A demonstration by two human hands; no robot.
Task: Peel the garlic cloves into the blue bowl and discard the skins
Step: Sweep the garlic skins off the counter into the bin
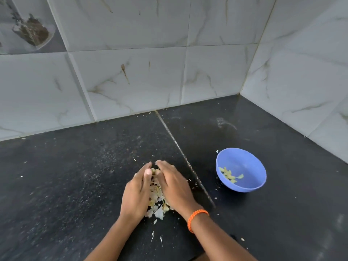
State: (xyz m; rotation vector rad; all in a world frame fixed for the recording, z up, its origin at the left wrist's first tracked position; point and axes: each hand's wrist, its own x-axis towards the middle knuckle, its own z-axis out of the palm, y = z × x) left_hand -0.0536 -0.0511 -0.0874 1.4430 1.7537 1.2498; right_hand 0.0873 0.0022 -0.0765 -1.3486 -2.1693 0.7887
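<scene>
My left hand (136,193) and right hand (173,182), fingers straight, press pale papery garlic skins (157,201) together | black stone desk (75,176) | round blue plastic bowl (244,185) holds peeled cloves (227,175)

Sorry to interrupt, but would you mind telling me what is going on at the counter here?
A person is gathering a pile of garlic skins on the black counter, the left hand and right hand cupped on either side of it, fingers fairly straight. To the right stands the blue bowl, with a few peeled cloves inside. Loose flakes lie scattered around.
</scene>
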